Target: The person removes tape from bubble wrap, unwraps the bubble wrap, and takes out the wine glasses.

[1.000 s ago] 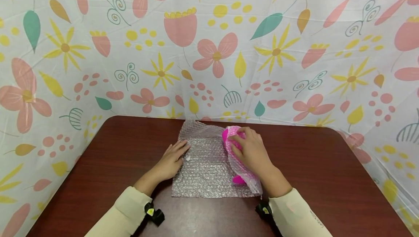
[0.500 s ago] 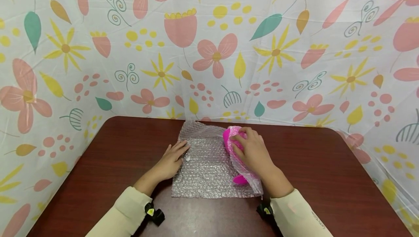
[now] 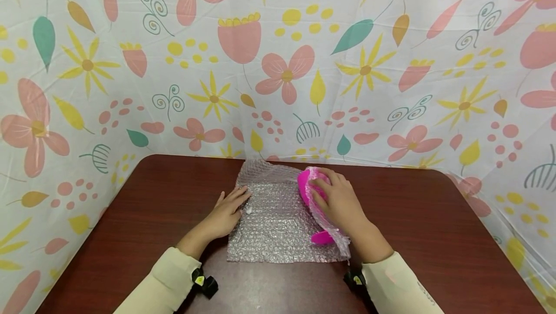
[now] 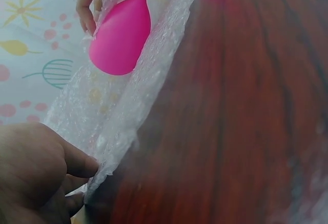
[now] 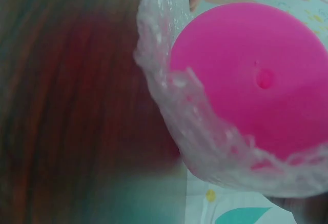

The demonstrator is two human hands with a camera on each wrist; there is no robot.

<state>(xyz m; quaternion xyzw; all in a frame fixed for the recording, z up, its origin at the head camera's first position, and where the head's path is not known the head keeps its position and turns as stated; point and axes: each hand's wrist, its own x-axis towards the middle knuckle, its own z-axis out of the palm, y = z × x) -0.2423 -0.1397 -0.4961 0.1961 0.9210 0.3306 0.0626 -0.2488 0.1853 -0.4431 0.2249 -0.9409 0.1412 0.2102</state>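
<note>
A pink wine glass (image 3: 303, 186) lies along the right side of a bubble wrap sheet (image 3: 271, 225), with a flap of the wrap over it. Its smooth bowl (image 4: 122, 39) and thin stem show in the left wrist view. The round foot (image 5: 236, 49) fills much of the right wrist view, wrap bunched around its rim. My right hand (image 3: 340, 203) curves over the flap and grips the glass through it, palm side hidden. My left hand (image 3: 226, 213) rests at the sheet's left edge, fingers stretched out onto the wrap.
The dark red-brown table (image 3: 417, 227) extends to both sides of the sheet. Behind it hangs a white cloth (image 3: 278, 126) with flowers and leaves. A small white bit (image 3: 248, 211) lies on the wrap beside the left fingertips.
My right hand shifts slightly right, taking the glass and flap with it. More of the pink bowl and foot shows beyond the flap. The left hand stays nearly still.
</note>
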